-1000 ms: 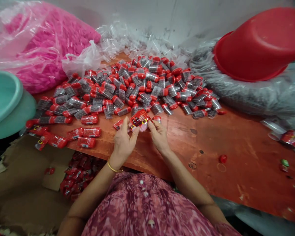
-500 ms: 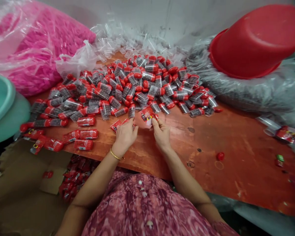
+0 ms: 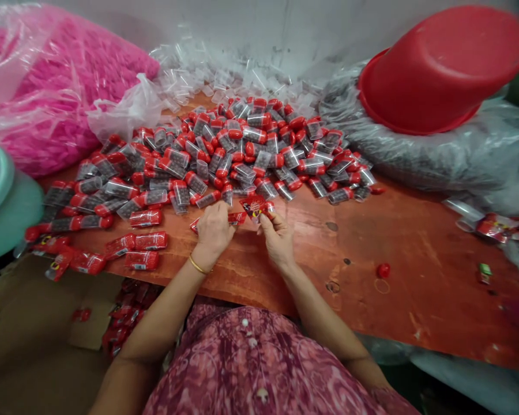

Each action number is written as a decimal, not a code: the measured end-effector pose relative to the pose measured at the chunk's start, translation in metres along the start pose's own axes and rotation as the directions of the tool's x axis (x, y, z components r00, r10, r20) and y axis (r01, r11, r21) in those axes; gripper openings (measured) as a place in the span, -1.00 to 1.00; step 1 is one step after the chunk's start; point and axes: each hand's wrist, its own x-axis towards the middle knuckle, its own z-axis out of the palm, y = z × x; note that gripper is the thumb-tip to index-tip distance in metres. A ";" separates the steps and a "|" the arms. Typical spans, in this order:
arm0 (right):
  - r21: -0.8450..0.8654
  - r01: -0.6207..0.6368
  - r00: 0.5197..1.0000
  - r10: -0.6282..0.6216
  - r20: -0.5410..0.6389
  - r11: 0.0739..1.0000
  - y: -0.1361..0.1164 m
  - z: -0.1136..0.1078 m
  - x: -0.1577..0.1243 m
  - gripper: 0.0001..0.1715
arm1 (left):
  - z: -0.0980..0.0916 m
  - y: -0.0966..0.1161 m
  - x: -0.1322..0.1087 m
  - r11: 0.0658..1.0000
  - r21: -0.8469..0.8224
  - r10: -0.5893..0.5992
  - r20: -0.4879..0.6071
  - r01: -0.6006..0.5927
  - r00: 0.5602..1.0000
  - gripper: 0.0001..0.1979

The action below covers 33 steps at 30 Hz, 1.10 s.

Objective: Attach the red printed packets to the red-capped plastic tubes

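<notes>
My right hand (image 3: 277,235) pinches a small red printed wrapper (image 3: 254,207) between thumb and fingers, holding it a little above the table. My left hand (image 3: 215,230), a gold bangle at its wrist, is closed just left of it. Whatever its fingers hold is hidden from this side. Flat red wrappers (image 3: 237,218) stick out on both sides of that hand on the tabletop. Beyond both hands spreads a heap of clear plastic containers with red caps (image 3: 246,150), dark contents inside.
Red-wrapped packs (image 3: 142,260) lie at left, above a cardboard box (image 3: 34,346) holding more. A teal tub (image 3: 12,202) and a bag of pink pieces (image 3: 69,86) stand left. At right, a red bucket (image 3: 441,69) rests upside down on a plastic bag (image 3: 398,155). A red cap (image 3: 383,270) lies nearby.
My left hand has come away from the wrapper's left side and its fingers have curled in. The wrapper in my right hand now looks tilted and narrower. The view has shifted slightly.
</notes>
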 end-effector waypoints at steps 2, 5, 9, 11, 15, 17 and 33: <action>0.037 -0.018 1.000 0.018 -0.002 0.999 -0.001 0.000 -0.001 -0.73 | 0.001 -0.002 0.001 0.992 -0.094 0.078 -0.070 -0.085 0.994 -0.44; 0.098 -0.041 0.999 0.042 -0.007 0.994 0.000 0.000 -0.002 -0.73 | 0.001 -0.007 -0.001 0.936 -0.302 0.151 -0.125 -0.183 0.981 -0.43; 0.098 -0.075 0.997 0.072 0.033 0.992 0.001 0.005 -0.005 -0.71 | 0.002 -0.007 -0.006 0.771 -0.617 0.097 -0.129 -0.157 0.987 -0.70; 0.084 -0.087 0.994 0.081 0.079 0.993 0.002 0.009 -0.009 -0.69 | 0.003 -0.002 -0.008 0.649 -0.760 0.002 -0.055 -0.044 0.998 -0.73; -0.004 -0.060 0.981 0.060 0.184 0.998 0.003 0.010 -0.016 -0.63 | 0.005 0.007 -0.012 0.327 -0.923 -0.193 0.145 0.203 0.970 -0.73; -0.132 0.036 0.979 -0.009 0.202 0.991 0.002 0.003 -0.013 -0.59 | 0.006 0.008 -0.015 0.218 -0.947 -0.244 0.179 0.234 0.953 -0.73; -0.510 0.324 0.929 -0.168 0.329 0.797 -0.007 -0.059 -0.006 -0.66 | -0.014 0.006 -0.024 -0.350 -0.812 -0.270 0.565 0.467 0.780 -0.69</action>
